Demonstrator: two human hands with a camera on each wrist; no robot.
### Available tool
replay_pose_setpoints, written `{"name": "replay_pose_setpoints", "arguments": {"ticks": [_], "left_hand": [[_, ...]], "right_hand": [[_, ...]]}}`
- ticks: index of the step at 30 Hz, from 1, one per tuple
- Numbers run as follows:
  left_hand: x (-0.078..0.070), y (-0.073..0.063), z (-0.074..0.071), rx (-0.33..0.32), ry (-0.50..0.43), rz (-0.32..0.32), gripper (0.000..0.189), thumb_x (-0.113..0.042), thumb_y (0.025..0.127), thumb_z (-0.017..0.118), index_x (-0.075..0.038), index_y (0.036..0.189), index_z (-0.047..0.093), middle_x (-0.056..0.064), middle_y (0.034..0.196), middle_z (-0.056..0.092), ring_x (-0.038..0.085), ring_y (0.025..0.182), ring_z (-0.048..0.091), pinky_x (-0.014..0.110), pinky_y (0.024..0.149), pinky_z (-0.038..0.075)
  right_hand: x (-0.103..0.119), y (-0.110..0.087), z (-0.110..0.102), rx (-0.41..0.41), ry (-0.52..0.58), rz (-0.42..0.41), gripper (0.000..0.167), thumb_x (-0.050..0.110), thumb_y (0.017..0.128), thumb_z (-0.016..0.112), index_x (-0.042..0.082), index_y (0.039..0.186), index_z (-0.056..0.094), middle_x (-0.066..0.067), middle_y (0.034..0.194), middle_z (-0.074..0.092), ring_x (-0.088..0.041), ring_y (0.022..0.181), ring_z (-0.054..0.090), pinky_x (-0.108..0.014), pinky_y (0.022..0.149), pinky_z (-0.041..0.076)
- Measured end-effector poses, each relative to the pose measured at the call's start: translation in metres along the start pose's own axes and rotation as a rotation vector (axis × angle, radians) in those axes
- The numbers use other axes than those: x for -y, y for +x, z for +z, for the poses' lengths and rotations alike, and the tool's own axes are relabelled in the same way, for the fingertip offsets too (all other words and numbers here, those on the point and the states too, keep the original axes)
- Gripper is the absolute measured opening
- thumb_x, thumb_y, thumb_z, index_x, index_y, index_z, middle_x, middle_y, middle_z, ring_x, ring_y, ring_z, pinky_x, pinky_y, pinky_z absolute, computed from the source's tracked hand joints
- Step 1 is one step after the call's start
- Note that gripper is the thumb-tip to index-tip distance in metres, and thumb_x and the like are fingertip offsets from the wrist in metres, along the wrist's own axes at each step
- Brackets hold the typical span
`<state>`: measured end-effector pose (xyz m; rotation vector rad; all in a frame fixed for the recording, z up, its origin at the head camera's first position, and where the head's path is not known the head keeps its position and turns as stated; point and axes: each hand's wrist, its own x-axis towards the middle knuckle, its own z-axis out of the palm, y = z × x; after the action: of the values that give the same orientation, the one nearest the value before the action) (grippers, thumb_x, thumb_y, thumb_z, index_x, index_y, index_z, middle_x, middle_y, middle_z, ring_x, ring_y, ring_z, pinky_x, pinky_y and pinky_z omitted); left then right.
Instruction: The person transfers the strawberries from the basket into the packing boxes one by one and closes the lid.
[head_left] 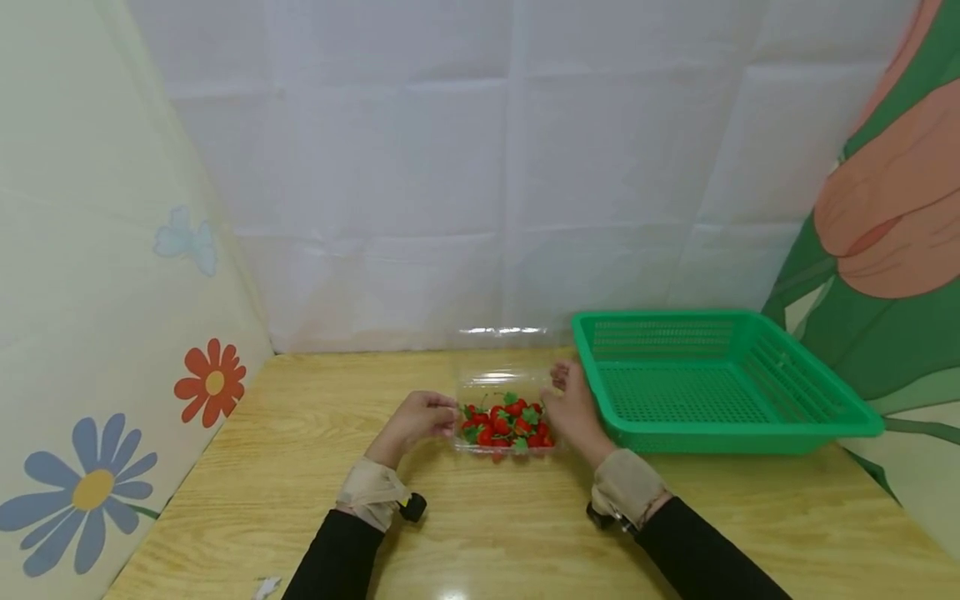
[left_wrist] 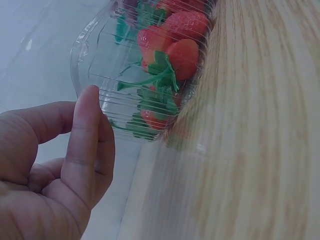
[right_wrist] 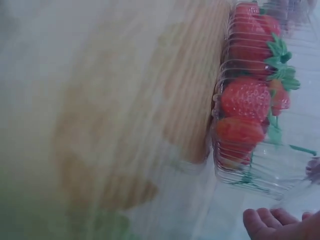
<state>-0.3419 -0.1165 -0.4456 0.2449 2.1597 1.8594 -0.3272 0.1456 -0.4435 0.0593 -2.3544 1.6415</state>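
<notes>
A clear plastic clamshell box (head_left: 504,450) stands on the table with its lid (head_left: 502,333) raised at the back. Inside lie several red strawberries (head_left: 500,425) with green leaves and thin stems. At the box's left end my left hand (head_left: 423,417) pinches the rim between thumb (left_wrist: 86,120) and index finger. My right hand (head_left: 573,408) is at the right end, fingers loosely bent and thumb side close to the box edge. The right wrist view has its fingertips (right_wrist: 267,216) just beyond the box's ribbed end, the rest of that hand cut off by the frame.
A large green plastic basket (head_left: 720,442) stands right of the box, close beside my right hand. The wood-grain table (head_left: 480,517) meets a white cloth wall (head_left: 412,208) behind. A small white scrap (head_left: 266,587) lies at the front left.
</notes>
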Motion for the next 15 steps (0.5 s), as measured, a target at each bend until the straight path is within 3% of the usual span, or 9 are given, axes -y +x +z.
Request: {"name": "replay_pose_setpoints", "arguments": {"ticks": [6,15], "left_hand": [[0.000,0.000,0.001,-0.006,-0.004,-0.005,0.028,0.005,0.099,0.056,0.020,0.122,0.057,0.024,0.099,0.069,0.010,0.069,0.063,0.019,0.064,0.058],[0.003,0.002,-0.001,-0.009,0.003,0.016,0.032,0.004,0.098,0.057,0.021,0.124,0.055,0.018,0.092,0.068,0.010,0.068,0.064,0.022,0.065,0.059]], "right_hand": [[0.005,-0.009,-0.008,0.060,-0.040,0.004,0.059,-0.003,0.095,0.057,-0.010,0.146,0.028,-0.035,0.149,0.037,-0.052,0.136,0.039,-0.059,0.116,0.034],[0.009,-0.021,-0.017,0.140,-0.096,-0.025,0.057,0.000,0.098,0.056,-0.008,0.144,0.024,-0.035,0.153,0.030,-0.054,0.140,0.034,-0.059,0.117,0.033]]}}
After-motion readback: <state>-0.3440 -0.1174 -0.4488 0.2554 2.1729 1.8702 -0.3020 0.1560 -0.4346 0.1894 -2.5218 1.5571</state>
